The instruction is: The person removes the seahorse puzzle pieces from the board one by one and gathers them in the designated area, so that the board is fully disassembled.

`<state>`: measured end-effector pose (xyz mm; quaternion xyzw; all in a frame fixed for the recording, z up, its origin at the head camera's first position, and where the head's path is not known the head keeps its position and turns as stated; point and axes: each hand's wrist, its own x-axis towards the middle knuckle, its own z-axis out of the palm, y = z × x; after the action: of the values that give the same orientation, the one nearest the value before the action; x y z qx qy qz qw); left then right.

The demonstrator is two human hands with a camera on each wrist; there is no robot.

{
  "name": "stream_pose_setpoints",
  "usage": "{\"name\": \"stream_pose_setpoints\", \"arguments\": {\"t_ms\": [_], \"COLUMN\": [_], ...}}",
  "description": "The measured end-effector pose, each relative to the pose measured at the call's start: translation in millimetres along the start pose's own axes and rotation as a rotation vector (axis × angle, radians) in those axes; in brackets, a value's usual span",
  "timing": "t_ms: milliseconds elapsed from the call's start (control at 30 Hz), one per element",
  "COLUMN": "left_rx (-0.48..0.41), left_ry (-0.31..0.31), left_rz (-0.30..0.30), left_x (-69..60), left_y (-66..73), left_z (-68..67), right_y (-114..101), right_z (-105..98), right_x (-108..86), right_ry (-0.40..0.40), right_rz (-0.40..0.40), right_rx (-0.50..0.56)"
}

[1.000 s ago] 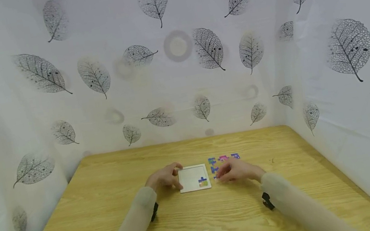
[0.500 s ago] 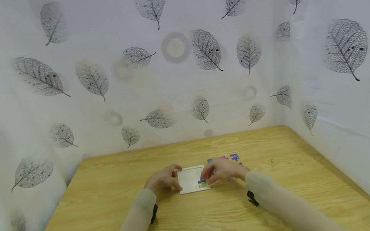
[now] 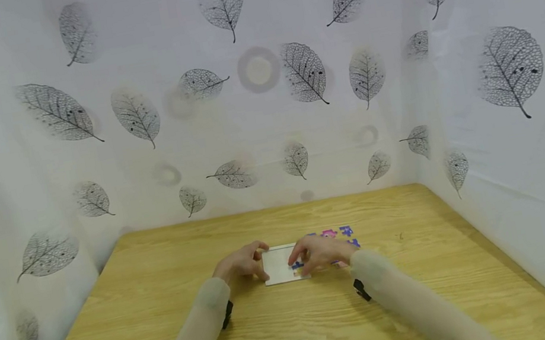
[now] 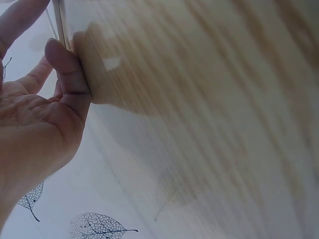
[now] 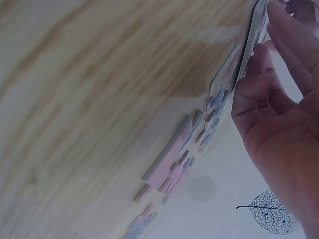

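Note:
A white square puzzle tray [image 3: 276,265] lies flat on the table. My left hand [image 3: 241,262] holds it at its left edge, index finger near the far corner and thumb near the front one. My right hand [image 3: 321,251] is over the tray's right part, finger and thumb bent around a puzzle piece [image 3: 296,264] with blue showing between them. That hand hides much of the tray's lower right corner. In the left wrist view the thumb [image 4: 65,62] touches the tray's edge. The right wrist view shows curled fingers [image 5: 256,64] at the tray, their tips partly out of sight.
Several loose puzzle pieces [image 3: 346,231] in blue, pink and purple lie right of the tray, partly behind the right hand. The wooden table [image 3: 166,308] ends at a leaf-patterned curtain [image 3: 265,123] at the back and sides.
My right hand has moved left, from the loose pieces onto the right side of the tray. The left hand has stayed at the tray's left edge.

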<state>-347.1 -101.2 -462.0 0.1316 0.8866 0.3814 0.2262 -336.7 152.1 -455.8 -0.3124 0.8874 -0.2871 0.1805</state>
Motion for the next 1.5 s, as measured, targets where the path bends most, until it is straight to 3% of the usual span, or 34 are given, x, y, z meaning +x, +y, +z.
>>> {"name": "stream_pose_setpoints", "arguments": {"t_ms": [600, 1267, 1500], "left_rx": [-0.014, -0.001, -0.001], "left_ry": [0.006, 0.019, 0.01], "left_rz": [-0.031, -0.019, -0.016], "left_x": [-4.0, -3.5, -1.0], "left_y": [4.0, -2.6, -0.2], "left_z": [-0.7, -0.1, 0.3], "right_y": [-0.7, -5.5, -2.3], "right_z": [1.3, 5.6, 4.4], "right_x": [9.8, 5.4, 3.1], "right_ry": [-0.058, -0.017, -0.007], "right_rz": [0.024, -0.01, -0.004], "right_rx": [-0.05, -0.024, 0.038]}}
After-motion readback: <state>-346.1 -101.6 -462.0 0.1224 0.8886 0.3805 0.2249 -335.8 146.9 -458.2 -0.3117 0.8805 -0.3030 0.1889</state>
